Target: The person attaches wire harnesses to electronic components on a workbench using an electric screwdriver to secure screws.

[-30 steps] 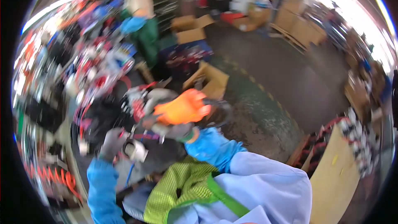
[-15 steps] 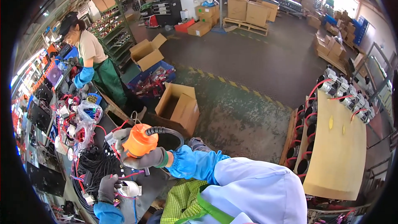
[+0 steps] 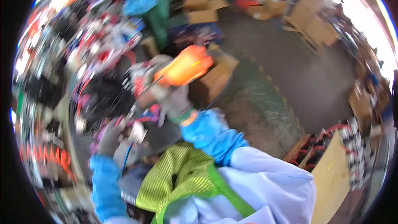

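My right hand [image 3: 176, 101], in a grey glove, is wrapped round an orange electric screwdriver [image 3: 184, 67]. The tool slants down to the left, and its thin tip is close to a small white part [image 3: 137, 132] at the bench edge. Beside that part is my gloved left hand [image 3: 110, 137], its fingers closed against it, though motion blur hides the exact grip. Red and purple wires run near the part, and a blue wire [image 3: 127, 157] hangs below it. Blue sleeve covers show on both forearms.
Black cables [image 3: 105, 95] and bagged parts [image 3: 118, 37] crowd the bench to the left. A co-worker in a green apron [image 3: 159, 23] stands at its far end. Open cartons [image 3: 217, 81] are on the floor beyond my right hand. A tan board [image 3: 331, 178] stands at right beside several motor-like units.
The view has swung and blurred. My right hand has tipped the screwdriver over, bringing its tip down towards the white part. My left hand stays beside that part.
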A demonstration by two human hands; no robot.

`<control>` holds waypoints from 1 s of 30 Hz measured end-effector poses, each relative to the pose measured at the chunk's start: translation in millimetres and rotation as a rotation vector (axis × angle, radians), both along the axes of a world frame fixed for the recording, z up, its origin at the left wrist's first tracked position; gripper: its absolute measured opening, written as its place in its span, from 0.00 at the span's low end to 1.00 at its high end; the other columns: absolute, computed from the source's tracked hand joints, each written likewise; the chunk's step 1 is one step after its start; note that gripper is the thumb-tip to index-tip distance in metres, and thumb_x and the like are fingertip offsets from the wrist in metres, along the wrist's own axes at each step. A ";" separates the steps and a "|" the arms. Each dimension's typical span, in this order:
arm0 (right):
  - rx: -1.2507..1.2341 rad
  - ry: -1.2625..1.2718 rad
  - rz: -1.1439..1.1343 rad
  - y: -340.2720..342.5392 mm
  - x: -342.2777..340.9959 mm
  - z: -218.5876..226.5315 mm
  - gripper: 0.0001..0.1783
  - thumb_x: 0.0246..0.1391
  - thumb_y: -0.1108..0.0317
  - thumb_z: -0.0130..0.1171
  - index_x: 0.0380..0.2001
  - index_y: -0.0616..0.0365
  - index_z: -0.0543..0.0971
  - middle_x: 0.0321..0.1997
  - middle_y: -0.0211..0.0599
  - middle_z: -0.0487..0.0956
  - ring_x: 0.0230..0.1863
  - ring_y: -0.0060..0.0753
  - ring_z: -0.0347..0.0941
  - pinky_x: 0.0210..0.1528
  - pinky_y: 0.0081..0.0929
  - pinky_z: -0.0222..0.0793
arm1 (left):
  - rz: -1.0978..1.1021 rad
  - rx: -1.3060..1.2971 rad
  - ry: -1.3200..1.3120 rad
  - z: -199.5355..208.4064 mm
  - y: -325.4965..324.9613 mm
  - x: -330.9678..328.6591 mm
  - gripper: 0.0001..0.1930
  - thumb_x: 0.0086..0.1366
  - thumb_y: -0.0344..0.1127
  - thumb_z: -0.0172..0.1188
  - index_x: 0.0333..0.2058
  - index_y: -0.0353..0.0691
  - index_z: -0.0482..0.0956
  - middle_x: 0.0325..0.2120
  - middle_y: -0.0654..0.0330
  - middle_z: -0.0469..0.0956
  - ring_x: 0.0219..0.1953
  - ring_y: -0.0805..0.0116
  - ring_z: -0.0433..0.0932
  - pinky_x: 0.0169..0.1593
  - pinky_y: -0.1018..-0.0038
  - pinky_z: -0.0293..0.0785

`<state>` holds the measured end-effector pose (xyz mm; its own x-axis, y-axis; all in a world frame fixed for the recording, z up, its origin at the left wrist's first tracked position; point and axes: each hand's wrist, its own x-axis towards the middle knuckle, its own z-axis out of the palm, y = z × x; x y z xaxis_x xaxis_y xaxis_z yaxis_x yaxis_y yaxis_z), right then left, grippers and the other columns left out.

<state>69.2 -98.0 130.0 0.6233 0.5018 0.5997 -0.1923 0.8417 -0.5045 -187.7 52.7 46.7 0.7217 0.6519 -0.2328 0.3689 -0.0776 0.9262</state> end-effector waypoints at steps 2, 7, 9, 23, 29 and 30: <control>-0.103 -0.023 -0.032 8.4 -5.0 -9.3 0.32 0.44 0.58 0.67 0.50 0.62 0.67 0.32 0.32 0.76 0.33 0.25 0.74 0.37 0.27 0.74 | 0.003 -0.217 -0.031 22.1 -13.5 10.7 0.13 0.67 0.45 0.55 0.37 0.40 0.78 0.25 0.69 0.75 0.25 0.81 0.70 0.26 0.80 0.65; -0.149 -0.022 -0.044 23.1 -2.1 -21.6 0.34 0.50 0.53 0.58 0.53 0.66 0.65 0.32 0.37 0.77 0.32 0.30 0.75 0.37 0.31 0.76 | 0.065 -0.207 -0.031 5.4 -12.2 8.5 0.16 0.69 0.44 0.55 0.41 0.37 0.80 0.31 0.65 0.81 0.29 0.80 0.76 0.33 0.79 0.73; -0.184 -0.017 -0.086 28.0 -3.6 -26.9 0.32 0.52 0.55 0.54 0.54 0.67 0.64 0.34 0.38 0.77 0.32 0.31 0.76 0.37 0.30 0.76 | 0.098 -0.198 -0.035 4.4 -12.9 9.9 0.14 0.68 0.44 0.55 0.37 0.37 0.81 0.30 0.66 0.81 0.29 0.80 0.76 0.33 0.79 0.71; -0.206 -0.076 -0.110 41.7 4.8 -39.9 0.29 0.52 0.58 0.55 0.53 0.68 0.66 0.34 0.39 0.77 0.33 0.31 0.77 0.37 0.29 0.76 | 0.032 -0.025 0.217 30.6 3.9 18.7 0.14 0.63 0.41 0.61 0.36 0.34 0.80 0.25 0.64 0.80 0.26 0.76 0.78 0.31 0.76 0.75; -0.348 -0.202 -0.005 46.2 -0.4 -56.8 0.23 0.51 0.75 0.55 0.52 0.69 0.68 0.35 0.38 0.78 0.35 0.27 0.76 0.42 0.28 0.75 | -0.041 0.028 0.344 44.9 0.8 25.1 0.17 0.62 0.44 0.62 0.38 0.33 0.80 0.25 0.62 0.79 0.25 0.75 0.77 0.29 0.74 0.74; -0.355 -0.196 0.004 46.4 -1.8 -61.4 0.23 0.51 0.75 0.55 0.51 0.69 0.68 0.35 0.38 0.78 0.35 0.27 0.76 0.43 0.28 0.75 | 0.021 0.109 0.277 43.0 0.0 25.7 0.18 0.62 0.46 0.61 0.37 0.33 0.80 0.23 0.63 0.78 0.24 0.77 0.75 0.29 0.75 0.73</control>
<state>67.4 -51.7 68.7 0.5116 0.7015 0.4961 -0.0665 0.6080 -0.7911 -162.0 52.7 89.6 0.6269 0.6978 -0.3466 0.6087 -0.1609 0.7769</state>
